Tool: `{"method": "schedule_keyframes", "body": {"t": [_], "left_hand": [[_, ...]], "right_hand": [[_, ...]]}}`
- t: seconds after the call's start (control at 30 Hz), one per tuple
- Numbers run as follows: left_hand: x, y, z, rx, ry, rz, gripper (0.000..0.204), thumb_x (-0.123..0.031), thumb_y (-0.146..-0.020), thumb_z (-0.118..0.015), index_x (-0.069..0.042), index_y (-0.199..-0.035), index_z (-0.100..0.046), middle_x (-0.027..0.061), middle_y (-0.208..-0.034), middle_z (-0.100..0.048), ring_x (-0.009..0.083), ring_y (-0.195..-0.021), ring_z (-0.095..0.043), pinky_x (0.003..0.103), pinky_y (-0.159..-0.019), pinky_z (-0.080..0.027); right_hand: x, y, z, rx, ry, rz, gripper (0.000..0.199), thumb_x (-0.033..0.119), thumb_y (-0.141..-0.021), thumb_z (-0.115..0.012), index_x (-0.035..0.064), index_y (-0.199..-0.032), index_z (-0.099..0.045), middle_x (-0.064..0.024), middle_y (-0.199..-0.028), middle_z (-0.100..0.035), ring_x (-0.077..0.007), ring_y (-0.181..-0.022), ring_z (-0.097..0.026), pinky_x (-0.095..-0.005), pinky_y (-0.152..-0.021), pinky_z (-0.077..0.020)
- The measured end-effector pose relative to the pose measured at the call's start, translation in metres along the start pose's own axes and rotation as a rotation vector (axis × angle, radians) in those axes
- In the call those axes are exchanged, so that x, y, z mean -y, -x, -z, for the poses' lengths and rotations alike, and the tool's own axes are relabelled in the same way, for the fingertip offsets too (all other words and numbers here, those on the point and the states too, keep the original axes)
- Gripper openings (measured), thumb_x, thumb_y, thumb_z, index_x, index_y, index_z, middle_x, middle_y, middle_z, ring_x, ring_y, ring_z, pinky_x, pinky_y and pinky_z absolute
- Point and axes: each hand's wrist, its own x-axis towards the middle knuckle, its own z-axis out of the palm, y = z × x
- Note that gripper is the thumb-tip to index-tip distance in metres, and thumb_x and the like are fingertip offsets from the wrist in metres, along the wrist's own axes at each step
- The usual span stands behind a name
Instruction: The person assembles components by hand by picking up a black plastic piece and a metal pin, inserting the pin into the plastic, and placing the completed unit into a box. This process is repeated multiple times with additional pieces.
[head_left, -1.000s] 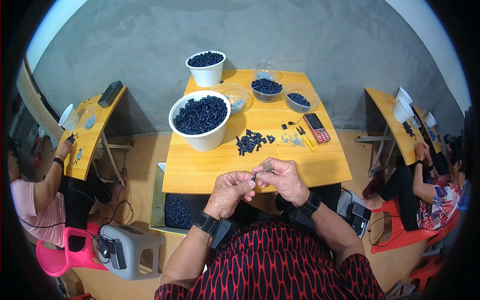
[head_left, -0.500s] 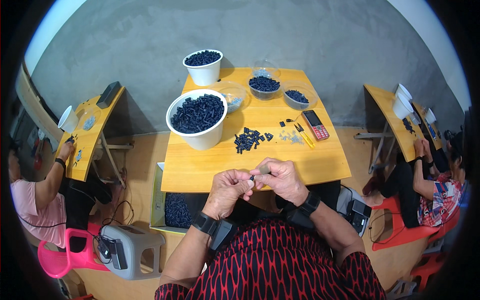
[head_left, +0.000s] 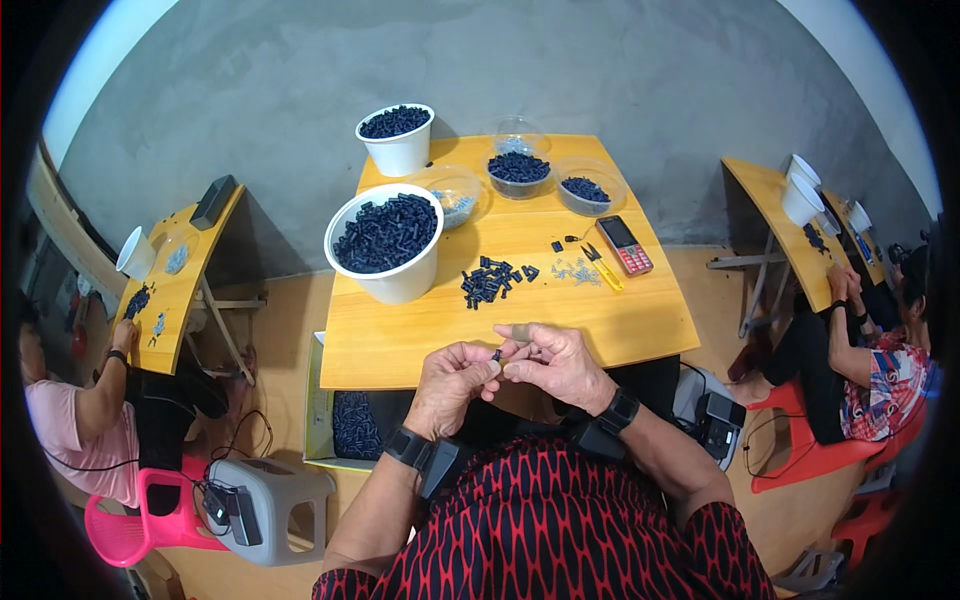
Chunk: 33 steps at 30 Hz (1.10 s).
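Note:
Over the near edge of the wooden table, my two hands meet. My left hand pinches a small black plastic part upright between thumb and fingers. Against it, my right hand has its thumb and fingertips pressed together; anything tiny between them is too small to make out. A grey-green band wraps one right finger. Just beyond lie a loose pile of black plastic parts, a scatter of small silvery pieces and yellow-handled thread snips.
White buckets of black parts, one near and one far, stand at the left. Clear tubs and a red-black phone sit at the right. A box of parts is below. People work at side tables.
My right hand has turned slightly, its banded finger now lying further left over the pinch. My left hand still holds the black part. The whole view has shifted a little.

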Motion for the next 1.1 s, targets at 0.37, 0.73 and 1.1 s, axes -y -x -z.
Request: {"method": "schedule_keyframes", "body": {"t": [0.37,0.73,1.1], "left_hand": [[-0.003,0.001,-0.002,-0.012,-0.045,-0.060,0.011,-0.002,-0.086,-0.069,0.000,-0.096,-0.063,0.0058,-0.079,-0.066,0.0103,-0.065,-0.063,0.022,-0.057,-0.052],[-0.001,0.000,0.002,-0.037,0.058,0.032,0.006,-0.001,-0.088,-0.065,0.001,-0.094,-0.064,0.0106,-0.086,-0.069,0.0146,-0.069,-0.065,0.026,-0.061,-0.055],[-0.004,0.003,-0.005,0.019,0.048,0.049,0.012,-0.007,-0.092,-0.061,0.003,-0.091,-0.067,0.0099,-0.086,-0.069,0.0150,-0.072,-0.067,0.030,-0.068,-0.058]], "right_hand": [[-0.003,-0.010,0.006,0.009,0.176,0.056,0.005,0.000,-0.086,-0.067,-0.0033,-0.089,-0.064,-0.0073,-0.087,-0.067,-0.0086,-0.074,-0.064,-0.0227,-0.062,-0.0518],[0.019,0.000,-0.006,-0.008,0.287,0.049,0.017,0.003,-0.080,-0.074,-0.0023,-0.091,-0.062,-0.0091,-0.088,-0.065,-0.0098,-0.072,-0.063,-0.0259,-0.063,-0.0531],[0.022,-0.005,-0.008,0.085,0.796,0.390,0.019,0.007,-0.076,-0.073,-0.0018,-0.086,-0.059,-0.0155,-0.076,-0.058,-0.0313,-0.066,-0.061,-0.0382,-0.056,-0.0486]]}}
